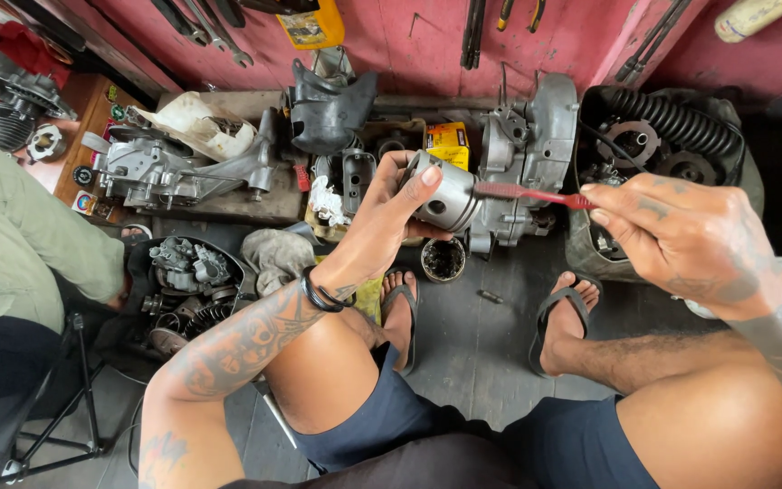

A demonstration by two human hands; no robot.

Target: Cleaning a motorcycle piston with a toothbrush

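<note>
Near the centre of the frame, the person's left hand (389,204) is gripping a grey metal piston (445,201), fingers wrapped around its skirt and the thumb pressing on the crown end, so the piston is hanging in the air above the floor between the knees. The right hand (681,237), at the right of the frame, is pinching the handle of a red toothbrush (529,193) whose head is touching the piston's side. Both hands are closed on what they are carrying and are sitting well apart, joined only by the brush. The piston is looking rigid and fairly light for one hand, but probably oily and slick; the firm hold is likely best kept around the skirt, away from the ring grooves and the pin hole. Just below the piston a small dark cup (443,259) is standing on the grey floor (481,344), near the sandalled feet. Behind it an engine casing (522,145) is leaning against the red wall, and another person's green sleeve (20,226) is showing at the left edge.
</note>
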